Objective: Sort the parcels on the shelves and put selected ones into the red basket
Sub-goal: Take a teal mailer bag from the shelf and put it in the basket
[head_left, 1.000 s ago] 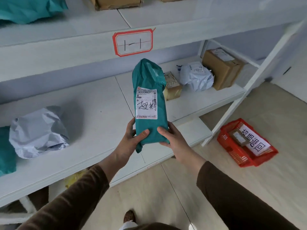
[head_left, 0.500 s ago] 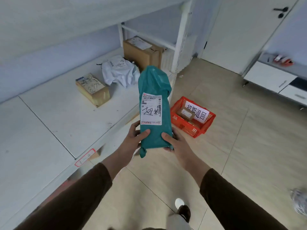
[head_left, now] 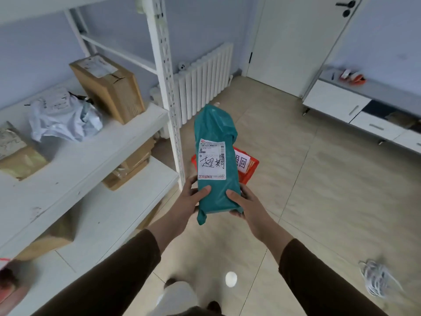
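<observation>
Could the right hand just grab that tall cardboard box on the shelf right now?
Probably not: the right hand and left hand both grip the green parcel, and the tall cardboard box stands across on the shelf, behind the shelf post.

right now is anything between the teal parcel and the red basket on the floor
Nothing visible. Both hands, left and right, hold the teal plastic mailer parcel upright, in front of the red plastic basket, which it partly hides. Only bare floor tiles show around the basket.
</observation>
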